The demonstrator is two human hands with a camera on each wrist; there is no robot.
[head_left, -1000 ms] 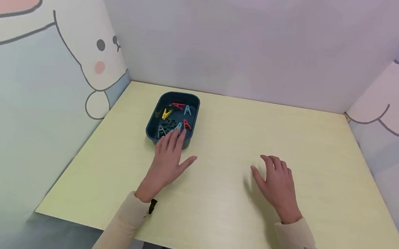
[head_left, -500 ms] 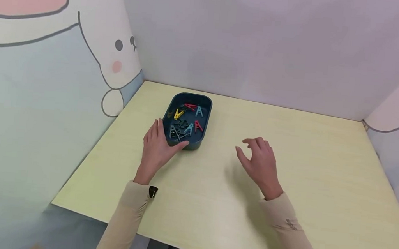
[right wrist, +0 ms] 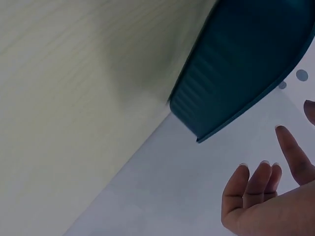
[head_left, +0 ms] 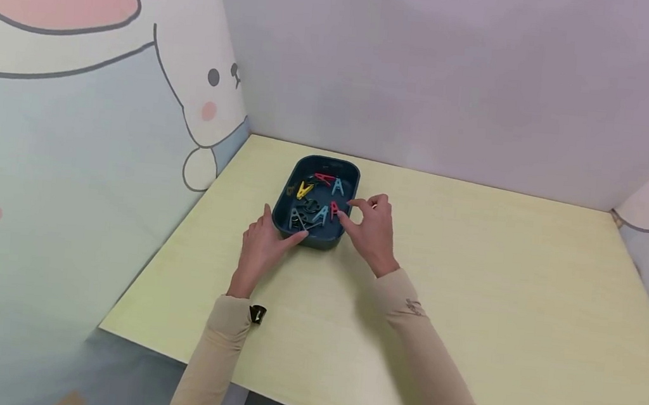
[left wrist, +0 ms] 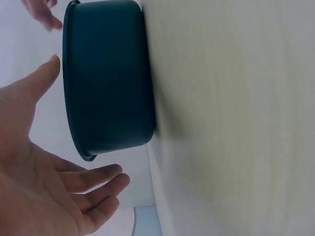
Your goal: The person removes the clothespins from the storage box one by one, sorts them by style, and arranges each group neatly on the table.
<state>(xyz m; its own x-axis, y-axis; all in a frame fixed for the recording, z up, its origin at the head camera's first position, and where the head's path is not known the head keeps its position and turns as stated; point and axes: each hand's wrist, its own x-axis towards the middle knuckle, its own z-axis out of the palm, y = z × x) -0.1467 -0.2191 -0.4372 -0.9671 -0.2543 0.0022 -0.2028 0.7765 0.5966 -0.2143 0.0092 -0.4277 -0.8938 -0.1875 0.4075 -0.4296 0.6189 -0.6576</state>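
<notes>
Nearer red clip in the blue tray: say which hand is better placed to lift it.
Likely the right hand: its fingertips are beside that red clip; the left hand is at the tray's near-left corner.

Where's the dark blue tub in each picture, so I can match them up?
Head: the tub is about the middle.
Left wrist: upper left, looking sideways.
Right wrist: upper right, cut off by the edges.
Shared landmark: the pale table under it shows in all three.
</notes>
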